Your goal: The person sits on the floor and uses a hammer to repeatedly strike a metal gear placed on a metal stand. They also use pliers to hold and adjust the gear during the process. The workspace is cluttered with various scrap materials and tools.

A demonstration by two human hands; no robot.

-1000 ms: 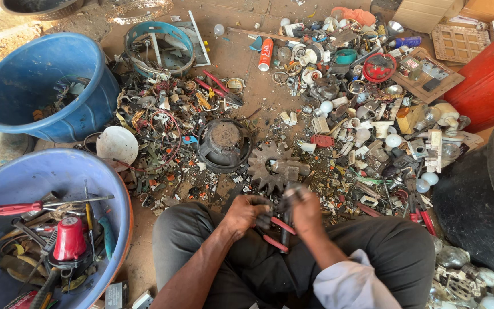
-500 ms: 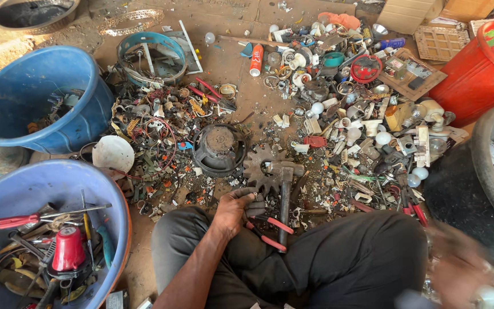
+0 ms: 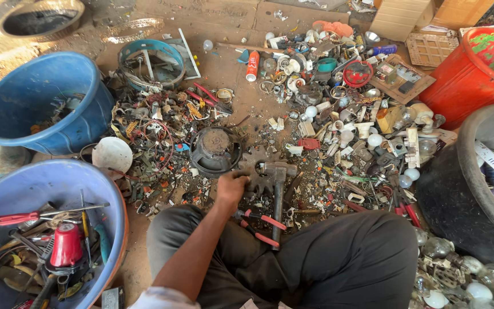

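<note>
The left hand [image 3: 231,189] rests palm-down with fingers curled, gripping nothing I can make out, on the toothed gear [image 3: 258,171] beside the hammer [image 3: 277,189], red-handled pliers [image 3: 261,226] just below, scrap all around.
</note>
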